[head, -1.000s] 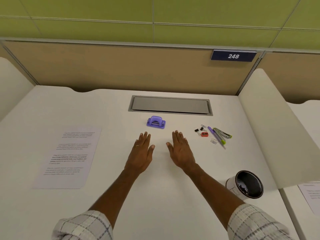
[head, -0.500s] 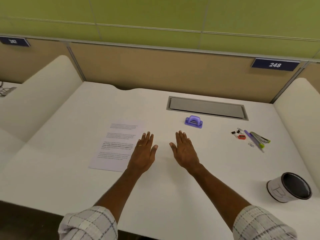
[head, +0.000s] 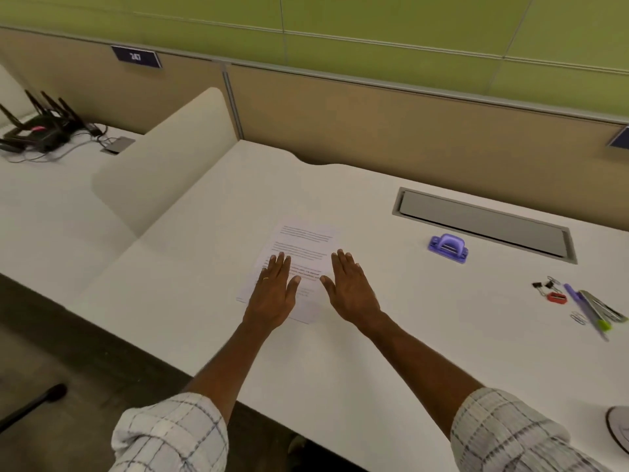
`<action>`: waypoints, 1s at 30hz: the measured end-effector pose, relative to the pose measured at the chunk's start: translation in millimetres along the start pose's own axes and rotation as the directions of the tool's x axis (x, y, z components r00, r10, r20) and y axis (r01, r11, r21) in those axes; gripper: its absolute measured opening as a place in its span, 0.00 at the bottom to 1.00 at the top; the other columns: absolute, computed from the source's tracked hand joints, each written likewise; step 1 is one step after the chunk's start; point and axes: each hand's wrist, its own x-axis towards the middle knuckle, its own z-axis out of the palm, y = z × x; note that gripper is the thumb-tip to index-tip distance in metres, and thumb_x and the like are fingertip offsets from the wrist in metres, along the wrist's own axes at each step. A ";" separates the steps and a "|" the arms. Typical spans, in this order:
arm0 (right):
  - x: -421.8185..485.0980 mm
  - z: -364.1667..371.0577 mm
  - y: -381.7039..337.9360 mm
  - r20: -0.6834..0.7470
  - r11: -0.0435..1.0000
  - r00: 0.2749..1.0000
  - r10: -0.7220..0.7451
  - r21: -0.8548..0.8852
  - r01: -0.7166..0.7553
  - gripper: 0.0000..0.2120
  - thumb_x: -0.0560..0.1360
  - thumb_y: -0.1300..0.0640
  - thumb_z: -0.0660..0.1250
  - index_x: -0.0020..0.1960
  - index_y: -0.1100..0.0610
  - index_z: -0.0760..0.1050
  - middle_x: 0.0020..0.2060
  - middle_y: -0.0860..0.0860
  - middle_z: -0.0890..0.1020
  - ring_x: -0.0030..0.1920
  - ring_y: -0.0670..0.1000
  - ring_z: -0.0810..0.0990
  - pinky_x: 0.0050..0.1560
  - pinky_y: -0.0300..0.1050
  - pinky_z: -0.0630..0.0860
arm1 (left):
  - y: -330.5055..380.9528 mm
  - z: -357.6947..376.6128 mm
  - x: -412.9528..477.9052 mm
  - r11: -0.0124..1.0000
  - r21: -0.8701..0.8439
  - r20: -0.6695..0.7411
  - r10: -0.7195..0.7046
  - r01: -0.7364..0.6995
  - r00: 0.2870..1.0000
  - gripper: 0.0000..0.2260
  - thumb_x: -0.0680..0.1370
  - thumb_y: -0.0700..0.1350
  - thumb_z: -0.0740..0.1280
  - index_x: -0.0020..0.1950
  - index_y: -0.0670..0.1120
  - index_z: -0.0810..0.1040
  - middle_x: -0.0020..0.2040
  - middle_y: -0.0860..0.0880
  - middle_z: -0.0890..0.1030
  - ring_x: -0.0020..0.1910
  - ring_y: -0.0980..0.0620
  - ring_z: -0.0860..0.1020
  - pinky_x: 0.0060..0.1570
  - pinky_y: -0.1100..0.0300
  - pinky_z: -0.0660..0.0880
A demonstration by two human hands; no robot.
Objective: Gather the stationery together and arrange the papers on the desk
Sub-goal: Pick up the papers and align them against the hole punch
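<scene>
A printed sheet of paper (head: 299, 243) lies flat on the white desk (head: 190, 301). My left hand (head: 272, 294) is spread flat, palm down, over the sheet's lower left part. My right hand (head: 350, 287) is flat and open over the sheet's right edge. Neither hand holds anything. A purple hole punch (head: 447, 247) sits to the right, near the cable tray. Further right lie black binder clips (head: 544, 285), a red sharpener (head: 557, 297), a purple pen (head: 578, 301), a green-tipped highlighter (head: 600, 321) and a paper clip (head: 577, 317).
A grey cable tray lid (head: 483, 223) is set into the desk at the back. A white cup (head: 617, 430) shows at the lower right edge. A cream divider (head: 163, 172) separates the neighbouring desk, where a black router (head: 41, 131) with cables sits.
The view has swung left. Both flat hands have moved left across the desk and now rest over the printed sheet, away from the hole punch.
</scene>
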 end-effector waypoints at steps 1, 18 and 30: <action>4.3 2.1 -1.9 0.015 1.000 1.000 -0.012 0.000 0.012 0.31 0.85 0.44 0.49 0.82 0.60 0.48 0.82 0.57 0.51 0.82 0.55 0.48 0.81 0.50 0.45 | -5.1 -0.3 -1.6 1.000 0.005 0.001 -0.012 0.012 1.000 0.28 0.86 0.54 0.51 0.83 0.45 0.49 0.84 0.48 0.49 0.83 0.51 0.45 0.81 0.53 0.42; 90.7 31.8 -12.8 0.135 0.991 0.989 -0.063 -0.112 0.079 0.34 0.85 0.43 0.51 0.82 0.61 0.46 0.82 0.58 0.48 0.82 0.56 0.46 0.82 0.51 0.46 | -73.3 20.1 -0.3 0.997 -0.011 0.082 -0.075 0.076 0.994 0.35 0.83 0.59 0.56 0.83 0.46 0.44 0.84 0.49 0.45 0.82 0.52 0.42 0.81 0.54 0.44; 179.8 30.5 4.6 0.226 0.960 0.974 0.015 -0.277 0.050 0.31 0.85 0.49 0.53 0.81 0.61 0.47 0.81 0.59 0.51 0.81 0.59 0.50 0.81 0.54 0.51 | -89.5 34.6 34.8 0.999 -0.029 0.126 -0.029 0.033 0.992 0.36 0.81 0.60 0.59 0.83 0.49 0.46 0.83 0.52 0.42 0.82 0.54 0.39 0.81 0.53 0.39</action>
